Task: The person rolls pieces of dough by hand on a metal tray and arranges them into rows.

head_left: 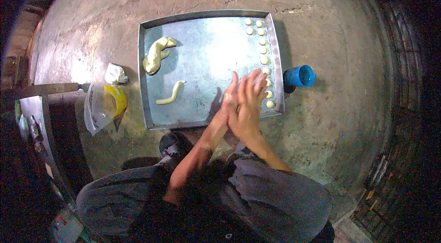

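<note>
Over the right front part of a metal tray [197,55], my left hand [229,99] and my right hand [248,112] are pressed palm to palm. Fingers on both are stretched out, slightly blurred. Whatever may lie between the palms is hidden. A column of small pale dough balls [263,50] runs along the tray's right side, partly behind my right fingers. At the tray's left lies a thick, folded piece of dough [156,57]. Nearer to me is a thin, curved dough strip [172,94].
A blue cup [299,76] stands on the concrete floor [330,119] right of the tray. To the left lie a crumpled white bag [115,73] and a clear plastic bag with yellow on it [106,103]. A dark wooden frame [64,137] stands further left.
</note>
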The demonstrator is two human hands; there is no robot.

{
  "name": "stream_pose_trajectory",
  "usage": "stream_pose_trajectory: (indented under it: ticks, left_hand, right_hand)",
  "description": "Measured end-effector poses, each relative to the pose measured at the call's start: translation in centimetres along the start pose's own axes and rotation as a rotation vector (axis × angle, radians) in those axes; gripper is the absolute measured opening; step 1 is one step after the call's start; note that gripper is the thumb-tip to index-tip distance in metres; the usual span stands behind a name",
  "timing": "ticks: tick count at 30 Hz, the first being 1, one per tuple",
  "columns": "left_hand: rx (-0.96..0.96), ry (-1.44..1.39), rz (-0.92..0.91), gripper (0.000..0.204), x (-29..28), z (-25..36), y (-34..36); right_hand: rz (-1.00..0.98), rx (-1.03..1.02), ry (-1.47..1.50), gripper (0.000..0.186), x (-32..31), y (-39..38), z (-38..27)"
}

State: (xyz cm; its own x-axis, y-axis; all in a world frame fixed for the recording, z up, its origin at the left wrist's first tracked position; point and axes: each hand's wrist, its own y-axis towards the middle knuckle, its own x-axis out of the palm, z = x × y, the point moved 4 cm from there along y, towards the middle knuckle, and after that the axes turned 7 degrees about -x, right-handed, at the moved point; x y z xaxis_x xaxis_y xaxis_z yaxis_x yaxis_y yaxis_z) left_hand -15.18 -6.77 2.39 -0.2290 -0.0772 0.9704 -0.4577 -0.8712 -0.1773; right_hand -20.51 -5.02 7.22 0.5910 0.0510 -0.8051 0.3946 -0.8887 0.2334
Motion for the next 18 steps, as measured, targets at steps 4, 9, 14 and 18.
stream_pose_trajectory:
  ticks: [4, 9, 14, 18]
  left_hand:
    - [0.021, -0.111, -0.051, 0.094, -0.1, -3.4, 0.7]
    - [0.088, -0.037, -0.231, 0.092, -1.8, -1.3, 1.1]
    - [-0.121, 0.18, 0.138, 0.092, 1.4, -0.5, 0.4]
    - [0.014, 0.012, 0.029, 0.092, 1.0, 1.4, -0.7]
  right_hand:
    - [0.119, 0.031, 0.026, 0.087, -1.0, 2.2, -0.3]
    - [-0.192, -0.241, -0.078, 0.082, 0.2, 0.0, -3.8]
    - [0.17, 0.143, 0.042, 0.074, -1.2, 0.9, 2.6]
    - [-0.109, -0.094, -0.118, 0.074, -0.5, 2.8, -3.3]
